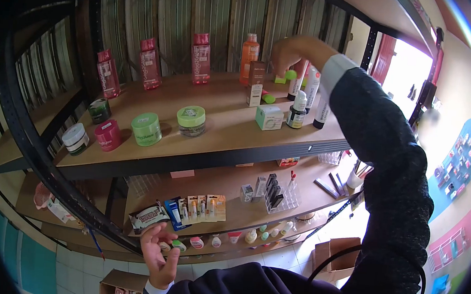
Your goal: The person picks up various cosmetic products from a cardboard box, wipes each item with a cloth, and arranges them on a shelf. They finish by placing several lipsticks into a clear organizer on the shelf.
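Observation:
My right hand reaches over the back right of the upper shelf. Its fingers are bent down around a container with a round bright green cap; the container's body is mostly hidden. White whitening tubes stand close by under my wrist. A brown box, an orange bottle and a second green-capped item are to its left. In front are a pale green box and a small dark bottle with a white cap. My left hand is low, fingers apart, holding nothing, below a dark chocolate packet.
Pink bottles line the back of the upper shelf, with jars in front. Lower shelves hold lip balm packs, a clear lipstick stand and small bottles. A black metal post rises on the left. Cardboard boxes stand on the floor.

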{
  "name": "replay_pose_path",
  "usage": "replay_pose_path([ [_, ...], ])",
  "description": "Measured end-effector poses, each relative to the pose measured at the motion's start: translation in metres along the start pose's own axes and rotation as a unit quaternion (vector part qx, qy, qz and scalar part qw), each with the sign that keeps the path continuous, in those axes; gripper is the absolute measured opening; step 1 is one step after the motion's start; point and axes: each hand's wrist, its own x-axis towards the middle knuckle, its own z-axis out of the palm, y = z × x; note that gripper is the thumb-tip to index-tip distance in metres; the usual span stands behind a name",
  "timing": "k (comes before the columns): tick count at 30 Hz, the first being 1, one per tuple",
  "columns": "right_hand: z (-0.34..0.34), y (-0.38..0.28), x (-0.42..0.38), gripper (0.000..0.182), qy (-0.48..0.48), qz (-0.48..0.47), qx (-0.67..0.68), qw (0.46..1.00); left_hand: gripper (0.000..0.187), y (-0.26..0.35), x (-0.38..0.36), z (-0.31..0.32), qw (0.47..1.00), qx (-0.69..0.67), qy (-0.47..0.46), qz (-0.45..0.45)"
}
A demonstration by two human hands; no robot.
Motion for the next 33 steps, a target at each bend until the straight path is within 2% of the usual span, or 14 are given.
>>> replay_pose_path([
  [2, -0.006, -0.001, -0.042, 0.042, 0.096, -0.035, 0.022, 0.995, 0.055, 0.004, 0.015, 0.002, 0.999, 0.010, -0.034, 0.030],
  [3, -0.007, 0.003, -0.058, 0.042, 0.098, -0.032, 0.026, 0.994, 0.056, 0.006, 0.024, 0.005, 0.996, 0.019, -0.064, 0.058],
  [5, -0.004, 0.017, -0.091, 0.041, 0.225, -0.098, 0.070, 0.967, 0.051, 0.022, 0.048, 0.014, 0.994, 0.024, -0.064, 0.082],
  [7, 0.012, 0.036, -0.129, 0.041, 0.305, -0.163, 0.163, 0.924, 0.044, 0.043, 0.075, 0.022, 0.967, 0.114, -0.112, 0.200],
  [8, 0.024, 0.051, -0.143, 0.044, 0.332, -0.190, 0.210, 0.900, 0.038, 0.057, 0.087, 0.032, 0.962, 0.121, -0.084, 0.230],
  [11, 0.076, 0.075, -0.182, 0.060, 0.402, -0.208, 0.377, 0.808, 0.036, 0.089, 0.128, 0.057, 0.940, 0.167, -0.074, 0.290],
  [13, 0.122, 0.086, -0.193, 0.071, 0.420, -0.237, 0.535, 0.694, 0.035, 0.109, 0.155, 0.080, 0.925, 0.191, -0.057, 0.325],
  [15, 0.171, 0.108, -0.188, 0.074, 0.365, -0.307, 0.661, 0.579, 0.034, 0.124, 0.186, 0.104, 0.901, 0.227, -0.044, 0.366],
  [18, 0.221, 0.117, -0.189, 0.081, 0.298, -0.319, 0.750, 0.497, 0.039, 0.123, 0.245, 0.141, 0.873, 0.283, -0.040, 0.394],
  [20, 0.239, 0.124, -0.191, 0.082, 0.271, -0.342, 0.768, 0.470, 0.046, 0.101, 0.286, 0.159, 0.853, 0.374, -0.062, 0.359],
  [24, 0.257, 0.147, -0.195, 0.080, 0.271, -0.321, 0.775, 0.472, 0.061, 0.047, 0.332, 0.188, 0.869, 0.459, -0.112, 0.146],
  [25, 0.259, 0.152, -0.196, 0.080, 0.276, -0.318, 0.775, 0.472, 0.061, 0.039, 0.337, 0.191, 0.868, 0.463, -0.107, 0.143],
  [27, 0.265, 0.164, -0.196, 0.080, 0.286, -0.307, 0.780, 0.465, 0.063, 0.024, 0.345, 0.196, 0.891, 0.420, -0.168, 0.033],
  [33, 0.276, 0.182, -0.184, 0.081, 0.299, -0.283, 0.787, 0.459, 0.035, 0.010, 0.356, 0.182, 0.874, 0.455, -0.155, 0.068],
])
